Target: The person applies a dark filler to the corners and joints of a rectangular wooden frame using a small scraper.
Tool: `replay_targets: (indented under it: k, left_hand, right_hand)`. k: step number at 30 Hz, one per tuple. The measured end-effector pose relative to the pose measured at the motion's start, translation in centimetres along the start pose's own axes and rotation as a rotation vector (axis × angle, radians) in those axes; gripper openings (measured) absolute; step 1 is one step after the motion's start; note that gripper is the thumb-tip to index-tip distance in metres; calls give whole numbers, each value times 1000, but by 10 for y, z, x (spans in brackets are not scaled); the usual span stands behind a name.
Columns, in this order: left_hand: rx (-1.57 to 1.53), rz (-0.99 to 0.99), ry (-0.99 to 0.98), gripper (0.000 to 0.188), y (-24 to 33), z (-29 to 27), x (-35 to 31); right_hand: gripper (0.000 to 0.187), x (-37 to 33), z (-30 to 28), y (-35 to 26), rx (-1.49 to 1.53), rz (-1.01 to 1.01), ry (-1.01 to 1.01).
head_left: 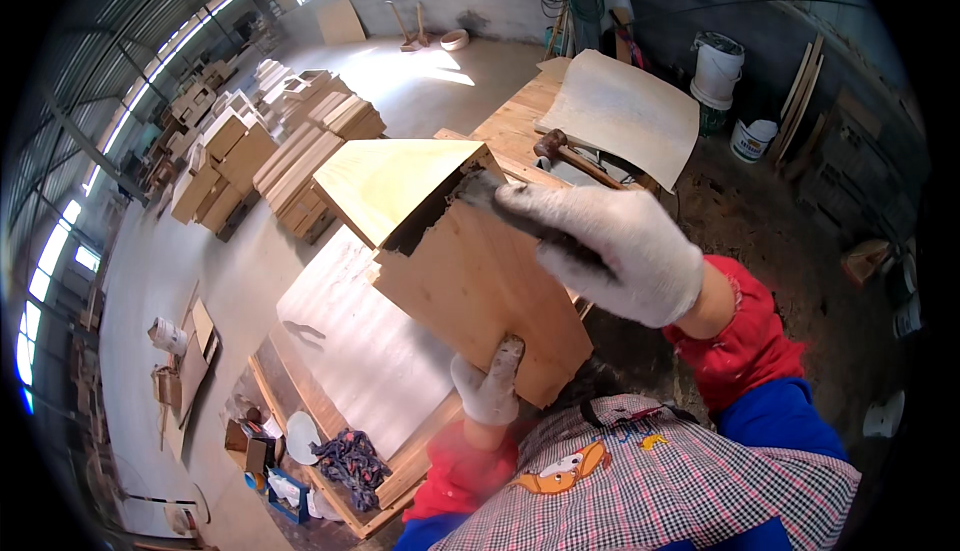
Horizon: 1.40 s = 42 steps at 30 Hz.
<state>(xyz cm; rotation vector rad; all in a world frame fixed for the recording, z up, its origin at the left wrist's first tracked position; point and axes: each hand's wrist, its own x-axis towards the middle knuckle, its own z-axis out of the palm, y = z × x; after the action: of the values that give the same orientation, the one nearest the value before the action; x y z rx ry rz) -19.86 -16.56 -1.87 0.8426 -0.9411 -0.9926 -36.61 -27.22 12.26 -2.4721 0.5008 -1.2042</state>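
Note:
A plywood box [470, 271] is held up close in front of me, its pale top face toward the light and a dark gap along one edge. My left hand [490, 386], in a soiled white glove, grips the box at its lower corner. In a white glove, my right hand [610, 251] holds a dark putty knife [490, 196] whose blade presses on the box's upper corner by the dark gap. Red sleeves and a checked apron show at the bottom.
A hammer [560, 146] and a thin plywood sheet [625, 111] lie on the wooden workbench [515, 121] behind. A large pale board [350, 341] rests below the box. Stacks of wooden boxes [270, 151] stand left; white buckets [718, 66] at back right.

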Motion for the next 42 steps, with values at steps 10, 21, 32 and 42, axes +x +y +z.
replay_targets:
  k: [10,21,32,42]
  left_hand:
    - [-4,-17,77,25,7,9,0]
    - [137,37,-21,30,-12,-7,-3]
    - [68,-33,11,35,-1,3,-5]
    - [37,-38,16,34,5,3,-5]
  right_hand:
    - [39,-15,36,-5,14,59,173]
    - [39,-13,42,-7,47,38,181]
    - [40,-15,32,6,61,38,164]
    - [38,-6,28,13,122,2,227]
